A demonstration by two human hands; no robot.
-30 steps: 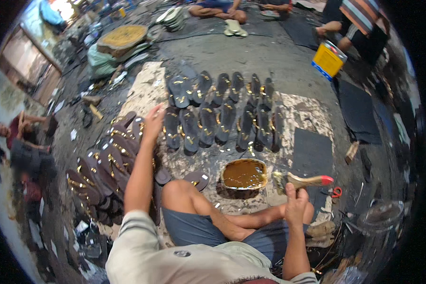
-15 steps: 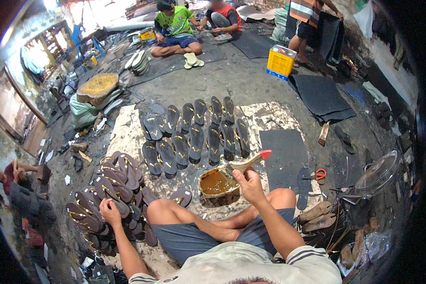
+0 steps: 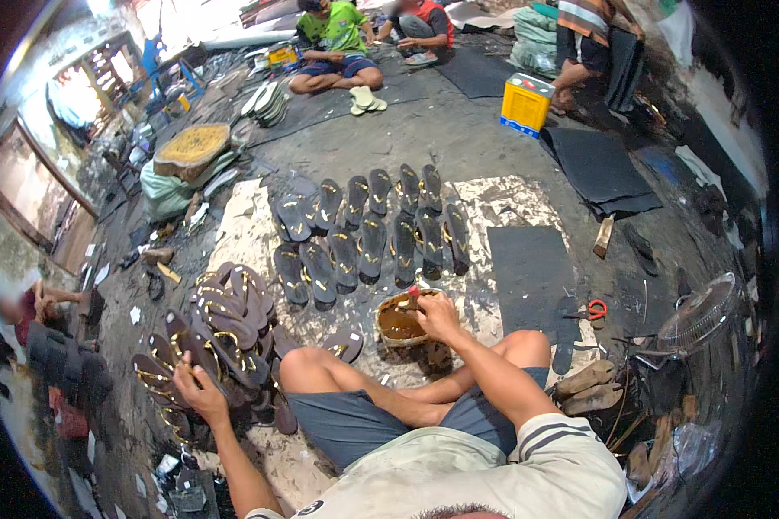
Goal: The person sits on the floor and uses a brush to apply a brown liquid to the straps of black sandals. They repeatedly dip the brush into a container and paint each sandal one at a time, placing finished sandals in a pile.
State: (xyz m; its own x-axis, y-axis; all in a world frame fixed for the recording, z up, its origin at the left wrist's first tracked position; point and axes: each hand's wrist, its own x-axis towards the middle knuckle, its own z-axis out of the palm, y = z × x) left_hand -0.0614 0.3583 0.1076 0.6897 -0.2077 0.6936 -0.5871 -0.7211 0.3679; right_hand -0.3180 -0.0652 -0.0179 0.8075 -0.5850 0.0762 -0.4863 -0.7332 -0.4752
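Red tips the handle of a brush [image 3: 413,297] in the right hand [image 3: 440,317], its fingers closed around it over a tub [image 3: 382,322] of brown liquid; the bristles are hidden. Partly curled, the left hand [image 3: 201,394] is at a heap of brown sandals [image 3: 221,313] with gold-coloured trim; whether it grips one, I cannot tell. One sandal [image 3: 345,344] lies between heap and tub. Beyond the tub, two rows of dark sandals [image 3: 371,246] lie on a pale, stained sheet [image 3: 519,203]. Rightward are a black mat [image 3: 528,272], red-handled scissors [image 3: 596,310] and a fan [image 3: 697,316].
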